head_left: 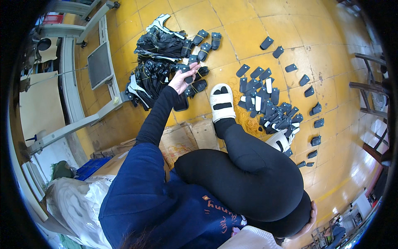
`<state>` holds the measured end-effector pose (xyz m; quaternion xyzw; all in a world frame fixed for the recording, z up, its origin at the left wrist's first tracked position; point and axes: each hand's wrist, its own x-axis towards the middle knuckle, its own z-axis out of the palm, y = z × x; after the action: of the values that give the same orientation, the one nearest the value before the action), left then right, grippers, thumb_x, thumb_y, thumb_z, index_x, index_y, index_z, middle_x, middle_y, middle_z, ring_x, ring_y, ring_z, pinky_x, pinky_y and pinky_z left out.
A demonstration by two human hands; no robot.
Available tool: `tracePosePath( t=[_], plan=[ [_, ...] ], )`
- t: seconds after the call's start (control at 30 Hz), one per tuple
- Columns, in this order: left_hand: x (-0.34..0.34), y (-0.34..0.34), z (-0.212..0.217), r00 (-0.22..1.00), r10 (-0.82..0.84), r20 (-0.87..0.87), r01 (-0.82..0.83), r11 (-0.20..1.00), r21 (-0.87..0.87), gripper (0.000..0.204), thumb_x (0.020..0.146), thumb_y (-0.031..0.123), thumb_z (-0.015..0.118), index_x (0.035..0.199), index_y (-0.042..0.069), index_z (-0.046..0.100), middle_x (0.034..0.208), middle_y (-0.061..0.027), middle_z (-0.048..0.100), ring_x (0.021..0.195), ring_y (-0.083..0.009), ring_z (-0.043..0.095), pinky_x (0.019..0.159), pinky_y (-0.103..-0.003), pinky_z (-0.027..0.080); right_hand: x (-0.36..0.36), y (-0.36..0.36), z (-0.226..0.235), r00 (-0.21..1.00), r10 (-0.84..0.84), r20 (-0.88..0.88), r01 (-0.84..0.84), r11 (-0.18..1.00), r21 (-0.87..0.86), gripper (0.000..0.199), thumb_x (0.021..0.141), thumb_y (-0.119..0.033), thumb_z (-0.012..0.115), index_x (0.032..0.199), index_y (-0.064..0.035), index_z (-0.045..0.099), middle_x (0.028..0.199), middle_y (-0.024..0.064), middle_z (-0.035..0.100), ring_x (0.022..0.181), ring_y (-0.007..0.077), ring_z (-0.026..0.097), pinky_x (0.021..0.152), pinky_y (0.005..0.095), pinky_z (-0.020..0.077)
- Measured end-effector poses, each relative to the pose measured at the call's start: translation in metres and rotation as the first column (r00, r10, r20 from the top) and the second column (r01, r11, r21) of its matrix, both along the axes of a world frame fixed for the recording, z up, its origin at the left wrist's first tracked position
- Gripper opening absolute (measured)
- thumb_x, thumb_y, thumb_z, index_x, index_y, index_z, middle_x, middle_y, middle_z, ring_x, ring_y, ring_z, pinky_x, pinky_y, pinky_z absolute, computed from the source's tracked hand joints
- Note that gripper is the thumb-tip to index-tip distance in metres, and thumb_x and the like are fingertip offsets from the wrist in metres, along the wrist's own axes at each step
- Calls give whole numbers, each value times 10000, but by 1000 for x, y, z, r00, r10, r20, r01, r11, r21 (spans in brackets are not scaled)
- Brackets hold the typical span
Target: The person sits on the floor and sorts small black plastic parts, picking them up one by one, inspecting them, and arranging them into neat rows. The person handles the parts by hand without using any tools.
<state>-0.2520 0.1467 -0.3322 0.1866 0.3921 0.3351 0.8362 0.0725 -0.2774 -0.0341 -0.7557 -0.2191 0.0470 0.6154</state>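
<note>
My left hand (179, 82) reaches out over the floor and is closed on a small black padded piece (188, 76), its fingers curled along the side. Just past it lie heaps of black bundled pieces (154, 45) with white strips among them. Several small bundles tied with yellow bands, such as one black bundle (216, 40), lie at the edge of those heaps. My right hand (309, 220) rests along my black-clad leg, holding nothing that shows; some of its fingers are hidden.
A pile of dark rounded pieces (277, 116) lies beside my white sandal (222, 101), next to loose yellow rubber bands (250, 123). More dark pieces form a curved line at the right. Cardboard (178, 139) lies near my feet. A metal frame (83, 120) stands at the left.
</note>
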Motion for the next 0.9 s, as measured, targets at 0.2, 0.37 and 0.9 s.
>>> tracePosePath(
  t=[0.2, 0.37, 0.9],
  plan=[
    [13, -6, 8, 989, 6, -147, -10, 1000, -22, 369, 865, 42, 620, 1210, -39, 521, 1110, -118, 613, 838, -115, 594, 711, -207, 501, 10, -17, -4, 973, 227, -40, -220, 968, 121, 505, 894, -326, 290, 1161, 33, 524, 1240, 249, 519, 1212, 349, 450, 1084, 476, 265],
    [5, -5, -46, 597, 98, -796, 287, 901, 326, 320, 751, 221, 740, 970, 11, 636, 880, -85, 661, 779, -187, 614, 754, -293, 485, 4, -9, -11, 999, 1, -36, 5, 987, 160, 461, 837, -341, 365, 1070, 4, 564, 1120, 280, 564, 1127, 380, 494, 1021, 518, 318],
    [75, -25, 54, 969, -166, -184, 180, 982, 63, 465, 774, 119, 689, 1187, 31, 496, 1065, -65, 614, 970, -159, 595, 870, -295, 475, -3, 5, 3, 999, 50, 9, -50, 998, -50, 430, 872, -362, 332, 1033, -23, 541, 1123, 239, 564, 1131, 334, 485, 1037, 485, 310]
  ],
)
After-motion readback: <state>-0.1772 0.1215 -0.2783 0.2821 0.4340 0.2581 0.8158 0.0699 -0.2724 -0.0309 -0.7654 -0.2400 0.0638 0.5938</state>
